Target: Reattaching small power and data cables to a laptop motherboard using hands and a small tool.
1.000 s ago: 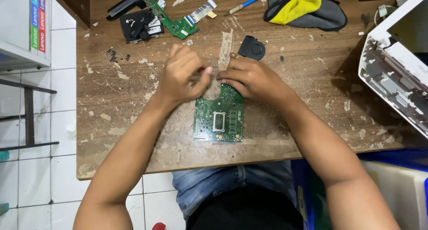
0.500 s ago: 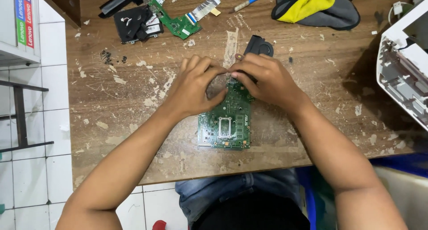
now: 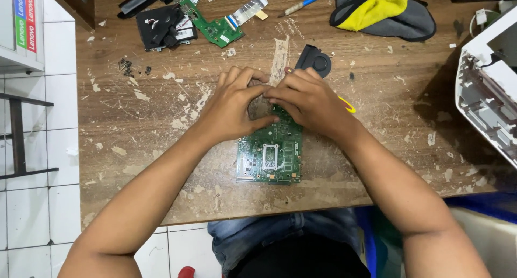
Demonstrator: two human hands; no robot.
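Note:
A green circuit board point(image 3: 271, 155) lies flat on the worn wooden table point(image 3: 134, 132), with a square silver socket frame in its middle. My left hand point(image 3: 232, 105) and my right hand point(image 3: 308, 103) both press down on the board's far end, fingertips meeting over it. The far part of the board is hidden under my fingers, so what they pinch there cannot be seen. A black round fan point(image 3: 314, 60) sits just beyond my right hand.
At the back left lie a smaller green board point(image 3: 212, 25) with a ribbon cable, a black part point(image 3: 159, 27) and small screws point(image 3: 126, 67). A blue-handled tool point(image 3: 307, 0) and a grey and yellow cloth point(image 3: 382, 8) lie at the back. A white casing point(image 3: 484, 89) stands right.
Both hands have stayed together on the far end of the board. The view has shifted slightly; the board has barely moved.

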